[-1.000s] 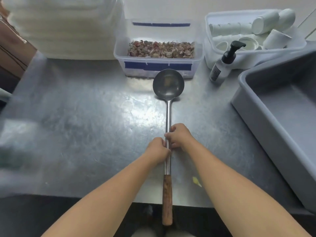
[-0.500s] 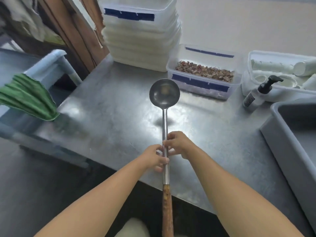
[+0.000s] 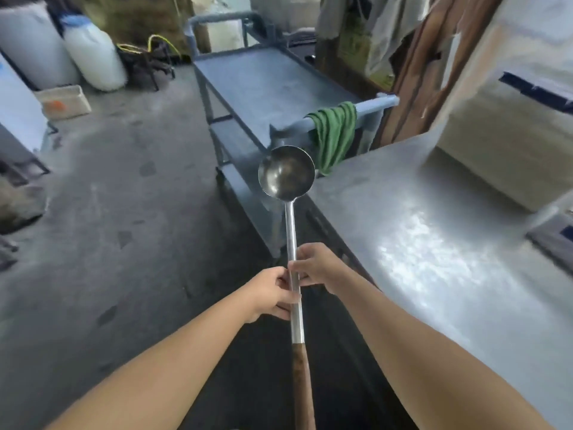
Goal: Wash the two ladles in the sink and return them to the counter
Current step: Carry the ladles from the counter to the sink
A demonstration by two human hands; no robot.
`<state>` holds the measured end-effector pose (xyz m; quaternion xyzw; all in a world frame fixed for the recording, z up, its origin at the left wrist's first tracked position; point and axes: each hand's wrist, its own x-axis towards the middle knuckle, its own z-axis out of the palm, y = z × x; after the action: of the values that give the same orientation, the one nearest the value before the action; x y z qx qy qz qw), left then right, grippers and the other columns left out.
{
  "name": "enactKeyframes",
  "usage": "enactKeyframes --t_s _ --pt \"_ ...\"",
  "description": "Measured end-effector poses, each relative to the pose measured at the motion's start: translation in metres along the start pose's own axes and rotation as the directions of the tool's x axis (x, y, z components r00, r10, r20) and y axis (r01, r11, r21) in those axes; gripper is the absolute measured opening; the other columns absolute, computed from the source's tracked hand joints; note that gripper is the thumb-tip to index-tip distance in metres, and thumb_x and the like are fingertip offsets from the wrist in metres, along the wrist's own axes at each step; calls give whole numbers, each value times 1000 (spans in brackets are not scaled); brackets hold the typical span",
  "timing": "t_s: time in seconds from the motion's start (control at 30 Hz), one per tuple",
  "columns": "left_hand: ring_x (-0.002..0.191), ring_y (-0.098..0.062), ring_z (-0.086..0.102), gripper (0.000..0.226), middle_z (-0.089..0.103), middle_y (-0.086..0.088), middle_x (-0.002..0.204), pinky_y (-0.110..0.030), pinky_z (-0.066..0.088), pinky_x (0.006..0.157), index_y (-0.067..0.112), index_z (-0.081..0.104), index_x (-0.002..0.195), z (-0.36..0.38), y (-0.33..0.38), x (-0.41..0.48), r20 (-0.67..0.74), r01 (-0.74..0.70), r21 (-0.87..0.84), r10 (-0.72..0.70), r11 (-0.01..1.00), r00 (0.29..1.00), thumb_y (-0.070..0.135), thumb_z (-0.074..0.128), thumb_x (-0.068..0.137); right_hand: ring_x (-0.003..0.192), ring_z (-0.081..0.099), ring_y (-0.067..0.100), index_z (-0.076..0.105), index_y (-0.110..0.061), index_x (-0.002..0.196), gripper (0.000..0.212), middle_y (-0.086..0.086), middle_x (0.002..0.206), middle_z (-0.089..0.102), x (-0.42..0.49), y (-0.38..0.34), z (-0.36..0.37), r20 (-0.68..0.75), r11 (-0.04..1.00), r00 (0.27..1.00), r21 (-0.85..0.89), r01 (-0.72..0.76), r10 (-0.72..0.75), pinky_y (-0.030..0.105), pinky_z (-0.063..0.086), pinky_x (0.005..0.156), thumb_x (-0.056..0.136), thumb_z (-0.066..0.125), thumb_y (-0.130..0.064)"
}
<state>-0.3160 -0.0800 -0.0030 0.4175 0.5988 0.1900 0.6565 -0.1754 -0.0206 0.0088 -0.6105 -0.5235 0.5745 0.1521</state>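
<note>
Holds one ladle (image 3: 292,243) in mid-air, past the edge of the counter (image 3: 434,243) and above the floor (image 3: 124,212) — bowl pointing away, wooden grip toward the body. Grips the steel shaft with the left hand (image 3: 273,293), fingers (image 3: 283,307) curled round it; pinches the same shaft slightly higher with the right hand (image 3: 319,268). Beyond the bowl, a grey cart (image 3: 263,85) — green cloth (image 3: 335,135) draped over its rail.

Concrete floor (image 3: 108,243) at 9 o'clock, shiny steel counter (image 3: 434,243) at 3. Grey cart (image 3: 273,85) at 12 (green cloth (image 3: 336,135) over its handle), white drums (image 3: 93,60) around 10.
</note>
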Motion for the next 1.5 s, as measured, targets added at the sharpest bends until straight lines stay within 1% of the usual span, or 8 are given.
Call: enactKeyframes --t_s 0.2,0.37,0.6,0.8,0.97,1.1,1.3,1.5 --pt "87 -28 73 29 65 -9 98 -50 61 78 11 61 113 -156 -90 -102 -304 -64 -234 -10 970 953 -1 69 87 83 75 30 63 5 101 19 23 94 70 15 -95 204 255 985 961 -105 137 -106 42 63 72 87 70 -5" --pt "73 -28 65 21 63 -8 82 -53 57 76 5 60 102 -236 -163 -203 -556 -125 -362 -107 924 824 -3 69 85 68 67 28 60 -10 79 15 12 74 63 -6 -149 357 507 943 849 -188 274 -146 47 61 69 85 72 -3" --pt "72 -23 64 21 60 -5 81 -35 58 54 10 56 100 -293 -279 -351 -780 -285 -547 -355 787 516 -6 63 88 53 64 22 59 -6 69 23 9 59 62 -82 -183 588 843 828 533 -249 501 -69 39 60 62 83 64 12" --pt "76 -23 62 22 61 -2 81 -37 59 62 16 58 95 -321 -347 -441 -789 -437 -613 -540 658 293 -4 61 89 61 62 24 59 -8 73 21 10 60 59 -149 -186 738 961 722 276 -200 662 13 50 59 77 84 61 9" --pt "83 -26 64 23 63 -4 89 -46 59 73 9 58 108 -346 -389 -505 -724 -565 -614 -679 551 124 -3 64 89 46 56 17 57 -13 70 30 12 62 56 -202 -185 840 992 704 113 -122 699 60 36 57 57 83 61 14" --pt "83 -26 62 29 63 -6 91 -45 59 73 1 57 118 -351 -415 -546 -665 -642 -586 -747 494 32 -3 63 90 69 65 28 68 -6 81 6 19 76 64 -244 -177 894 992 681 -62 -30 731 110 52 60 72 79 71 -1" --pt "85 -26 64 28 63 -13 96 -52 58 79 -2 58 119 -348 -455 -595 -602 -706 -545 -797 453 -47 -3 63 91 81 71 31 68 -18 77 18 5 77 68 -295 -156 960 959 603 -163 -11 798 232 57 58 80 63 75 -25" --pt "87 -25 66 26 68 -20 106 -47 62 71 0 65 114 -352 -520 -651 -495 -729 -555 -863 401 -97 -3 66 88 69 66 19 66 -12 99 17 7 88 68 -356 -130 1019 916 625 -175 -99 775 362 41 62 70 84 71 -5"
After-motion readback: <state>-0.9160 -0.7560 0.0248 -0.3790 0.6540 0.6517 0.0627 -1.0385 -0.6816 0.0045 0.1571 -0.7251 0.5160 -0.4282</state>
